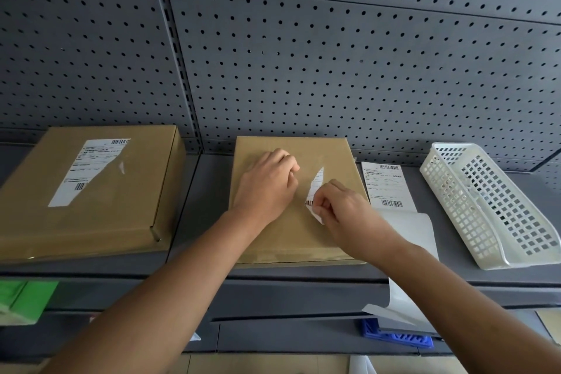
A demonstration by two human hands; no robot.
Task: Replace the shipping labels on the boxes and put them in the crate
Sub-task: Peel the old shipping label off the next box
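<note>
Pinched between thumb and fingertips of the right hand [340, 206] is a torn label scrap [315, 182], partly lifted off the top of the middle box [273, 240]. The left hand [267, 185] rests on that box just left of the scrap, fingers bent and pressing the cardboard, holding nothing. Both sit on a grey shelf [206, 191]. Further left lies a second box [121, 215] with a half-torn label [88, 170]. Right of the middle box lies a fresh label sheet [385, 185], then a white basket [485, 206]. Below, near right, a blue crate [394, 338] shows partly.
</note>
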